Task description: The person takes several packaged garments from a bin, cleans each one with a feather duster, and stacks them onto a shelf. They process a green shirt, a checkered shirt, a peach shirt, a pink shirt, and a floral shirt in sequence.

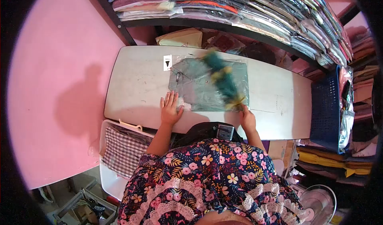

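Observation:
A folded grey-green shirt [187, 83] in a clear plastic bag lies flat on the pale table [135, 81]. My left hand [170, 108] rests palm down at the bag's lower left corner, fingers spread. My right hand [247, 119], closed around the handle end of a green and yellow duster [223, 79], is at the lower right corner of the bag. The duster is smeared by motion and slants up and left across the shirt, hiding part of it. A small white tag [167, 63] with a black mark lies beside the shirt's upper left.
Shelves above the table hold stacks of bagged garments [207, 3]. A blue plastic basket [325, 109] stands at the table's right end. Below the left edge is a white bin [107, 175] with checked cloth [125, 147]. A pink wall [48, 65] closes off the left.

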### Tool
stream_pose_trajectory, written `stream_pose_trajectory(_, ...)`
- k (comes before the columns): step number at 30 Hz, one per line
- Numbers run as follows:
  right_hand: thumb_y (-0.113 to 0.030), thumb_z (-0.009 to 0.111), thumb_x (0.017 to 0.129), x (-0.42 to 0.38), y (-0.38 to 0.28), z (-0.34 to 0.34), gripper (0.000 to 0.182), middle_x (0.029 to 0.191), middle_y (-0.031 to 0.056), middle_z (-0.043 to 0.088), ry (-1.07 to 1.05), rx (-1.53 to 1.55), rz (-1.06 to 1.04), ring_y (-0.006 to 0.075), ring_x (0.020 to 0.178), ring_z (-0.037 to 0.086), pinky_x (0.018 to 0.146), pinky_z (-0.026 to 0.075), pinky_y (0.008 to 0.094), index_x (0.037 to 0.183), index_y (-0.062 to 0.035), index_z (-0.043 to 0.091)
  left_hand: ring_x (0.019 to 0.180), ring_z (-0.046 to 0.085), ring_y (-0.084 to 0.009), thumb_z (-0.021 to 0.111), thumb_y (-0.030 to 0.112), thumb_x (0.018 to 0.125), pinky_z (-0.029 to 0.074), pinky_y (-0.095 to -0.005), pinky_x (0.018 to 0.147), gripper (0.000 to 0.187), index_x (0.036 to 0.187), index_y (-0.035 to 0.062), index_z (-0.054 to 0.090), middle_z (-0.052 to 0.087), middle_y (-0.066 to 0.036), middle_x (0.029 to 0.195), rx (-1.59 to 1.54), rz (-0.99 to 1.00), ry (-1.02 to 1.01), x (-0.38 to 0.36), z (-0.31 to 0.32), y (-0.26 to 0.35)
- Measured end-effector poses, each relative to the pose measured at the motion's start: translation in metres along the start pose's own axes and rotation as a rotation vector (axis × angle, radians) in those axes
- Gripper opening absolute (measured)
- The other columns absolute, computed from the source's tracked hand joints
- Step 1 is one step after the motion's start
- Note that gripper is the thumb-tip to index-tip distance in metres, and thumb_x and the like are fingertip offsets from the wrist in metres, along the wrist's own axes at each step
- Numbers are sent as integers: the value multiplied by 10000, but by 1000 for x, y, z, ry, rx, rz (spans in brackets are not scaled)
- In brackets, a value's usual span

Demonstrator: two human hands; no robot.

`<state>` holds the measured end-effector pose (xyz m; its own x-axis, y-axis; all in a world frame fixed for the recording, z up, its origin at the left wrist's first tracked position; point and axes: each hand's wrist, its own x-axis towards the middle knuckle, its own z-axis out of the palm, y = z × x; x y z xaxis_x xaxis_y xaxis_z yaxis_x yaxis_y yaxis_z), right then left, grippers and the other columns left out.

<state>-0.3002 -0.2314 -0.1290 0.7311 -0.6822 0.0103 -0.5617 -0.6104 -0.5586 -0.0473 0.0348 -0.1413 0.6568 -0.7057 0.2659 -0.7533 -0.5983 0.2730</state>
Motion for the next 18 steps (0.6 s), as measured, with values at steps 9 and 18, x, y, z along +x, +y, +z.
stream_pose_trajectory(9, -167, 514, 854, -27, -8, -12, 369, 919, 202, 619, -238, 4, -231, 413, 738, 598, 645, 486, 495, 1223, -166, 500, 1337, 293, -294, 570, 345, 806, 150, -512, 1086, 637, 1358, 78, 399, 336, -134, 1436, -20, 1, -15, 1, -2, 1)
stream_pose_trajectory(18, -142, 532, 853, -6, 23, -17, 342, 840, 243, 616, 134, 40, 158, 430, 754, 594, 642, 466, 512, 1187, -95, 479, 1343, 283, -286, 567, 343, 807, 145, -503, 1090, 638, 1365, 87, 392, 335, -120, 1440, -32, -9, -24, 1, -2, 0)
